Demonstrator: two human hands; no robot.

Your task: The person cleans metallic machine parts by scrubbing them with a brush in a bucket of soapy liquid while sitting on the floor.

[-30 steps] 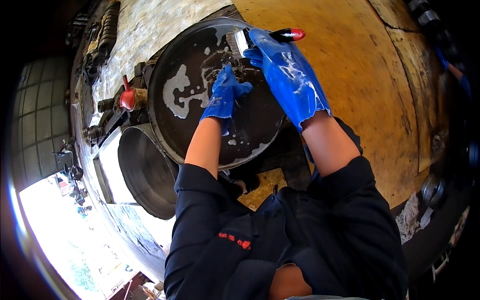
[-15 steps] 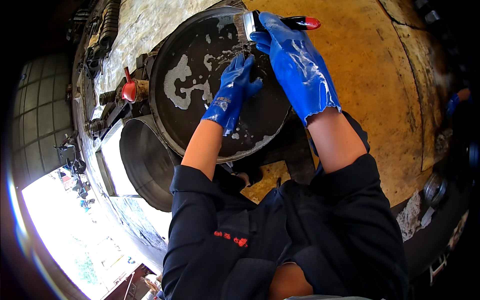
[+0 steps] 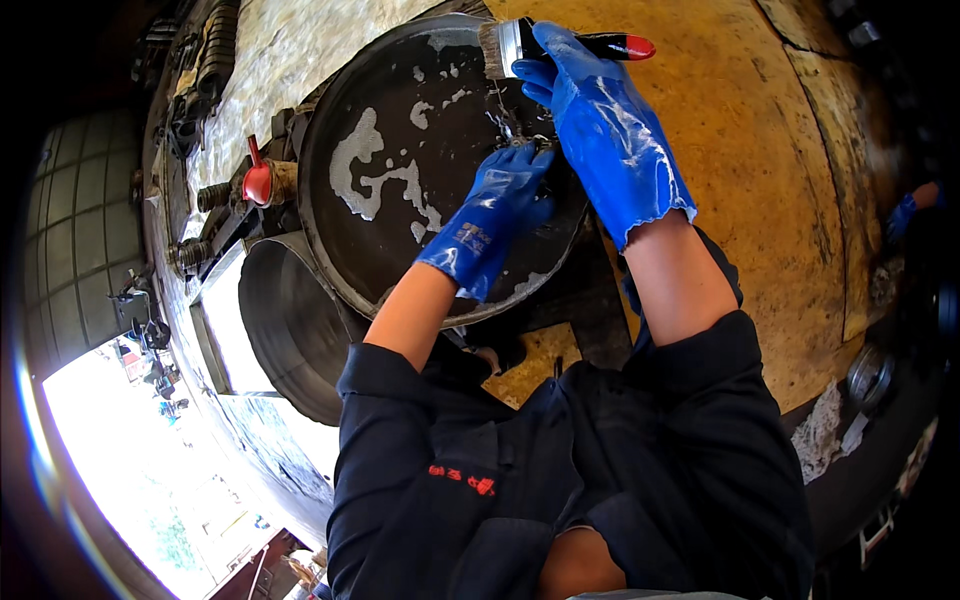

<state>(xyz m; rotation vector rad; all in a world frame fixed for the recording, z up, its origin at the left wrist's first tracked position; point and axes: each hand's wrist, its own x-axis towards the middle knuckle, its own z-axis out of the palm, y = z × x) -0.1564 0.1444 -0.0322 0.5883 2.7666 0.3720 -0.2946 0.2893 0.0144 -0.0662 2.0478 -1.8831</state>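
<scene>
My right hand, in a long blue rubber glove, grips a flat brush at the upper right rim of a large round metal tub. The brush has a black handle with a red end and a pale metal band; its bristles point left over the tub. My left hand, gloved in the same blue, reaches into the tub with fingers stretched out and close together, holding nothing visible. Ripples show by its fingertips. Dark liquid with pale foam patches fills the tub.
A second round metal vessel leans below the tub at the left. Beside the tub's left rim is a red dipper-like object. A stained yellow surface spreads to the right. Another blue-gloved hand appears at the far right.
My left hand has drawn slightly toward me and right, its fingers closer together. My right hand and the brush have shifted a little to the right. Foam patches have drifted and changed shape.
</scene>
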